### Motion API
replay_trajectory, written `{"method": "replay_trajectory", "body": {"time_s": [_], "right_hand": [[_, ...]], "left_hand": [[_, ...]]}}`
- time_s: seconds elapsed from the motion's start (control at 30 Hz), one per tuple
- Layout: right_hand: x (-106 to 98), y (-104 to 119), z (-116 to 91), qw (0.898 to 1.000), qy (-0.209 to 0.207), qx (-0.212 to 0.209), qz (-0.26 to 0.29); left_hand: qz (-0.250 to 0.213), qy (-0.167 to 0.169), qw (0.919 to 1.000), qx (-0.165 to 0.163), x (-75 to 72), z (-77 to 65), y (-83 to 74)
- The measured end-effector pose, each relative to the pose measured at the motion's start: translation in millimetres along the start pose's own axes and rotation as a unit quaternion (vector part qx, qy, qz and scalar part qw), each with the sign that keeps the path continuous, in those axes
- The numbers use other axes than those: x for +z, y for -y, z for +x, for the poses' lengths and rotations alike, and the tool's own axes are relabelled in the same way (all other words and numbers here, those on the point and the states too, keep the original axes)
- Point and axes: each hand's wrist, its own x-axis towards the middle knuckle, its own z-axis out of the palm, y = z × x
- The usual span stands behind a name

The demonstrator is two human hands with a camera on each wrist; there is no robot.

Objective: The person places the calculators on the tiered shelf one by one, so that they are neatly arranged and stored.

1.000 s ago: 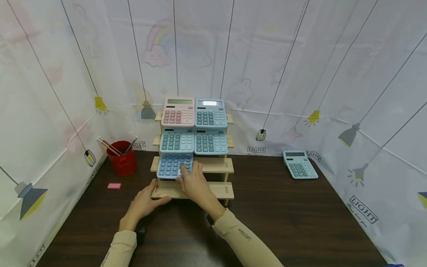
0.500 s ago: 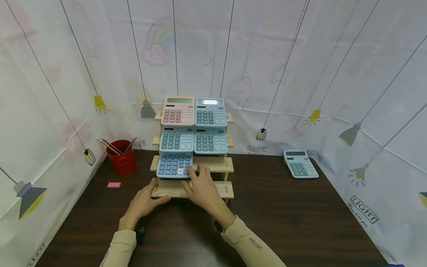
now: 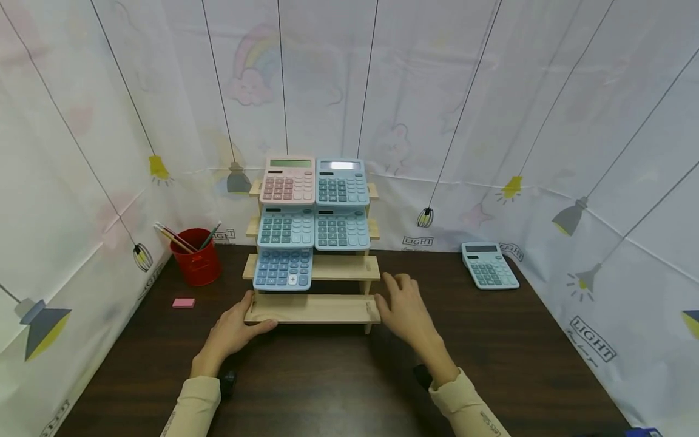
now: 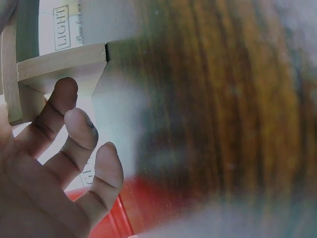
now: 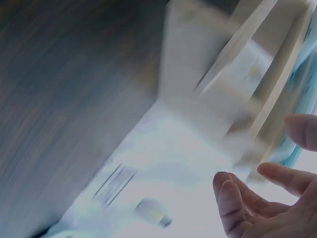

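A stepped wooden display stand (image 3: 322, 309) stands on the table. Its top tier bears a pink calculator (image 3: 287, 180) and a light blue calculator (image 3: 342, 182). Below them lie two more pale blue calculators, (image 3: 286, 228) one left and one right. A darker blue calculator (image 3: 283, 269) sits at the left of the third tier. My left hand (image 3: 228, 332) holds the left end of the bottom tier between thumb and index finger; its other fingers (image 4: 81, 129) bend loosely beside the stand. My right hand (image 3: 405, 308), fingers spread, is beside the stand's right end, holding nothing.
A red pencil cup (image 3: 198, 258) with several pencils stands at the back left, a pink eraser (image 3: 183, 303) in front of it. Another pale calculator (image 3: 489, 266) lies at the back right. Printed curtains (image 3: 426, 109) border the table.
My right hand has left the darker blue calculator and moved right, past the stand's right end. My left hand keeps its place at the bottom tier. The view has shifted slightly.
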Motion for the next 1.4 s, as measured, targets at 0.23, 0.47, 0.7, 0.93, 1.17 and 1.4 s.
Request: {"method": "replay_trajectory", "body": {"time_s": [0.23,0.47,0.7,0.93,1.17,1.4], "right_hand": [[-28.8,-62.7,-3.9,0.993,0.05,0.105,-0.004],[-51.0,-129.6,-6.8,0.987,0.066,0.148,-0.011],[-58.4,-197.0,-6.0,0.979,0.084,0.182,-0.047],[-58.3,-245.5,-6.7,0.954,0.145,0.259,-0.044],[-48.5,-277.6,-4.0,0.934,0.187,0.3,-0.042],[-40.5,-297.3,2.0,0.912,0.226,0.342,-0.024]], "left_hand": [[0.002,0.0,1.0,-0.004,0.5,0.7,0.0],[0.0,-0.003,1.0,-0.004,1.0,1.3,0.9],[-0.004,-0.004,1.0,-0.001,3.2,1.1,3.7],[-0.004,-0.01,0.9999,0.002,2.1,2.7,3.6],[0.0,-0.007,1.0,0.0,0.5,3.2,2.5],[-0.002,-0.007,1.0,0.0,2.2,3.0,2.8]]}}
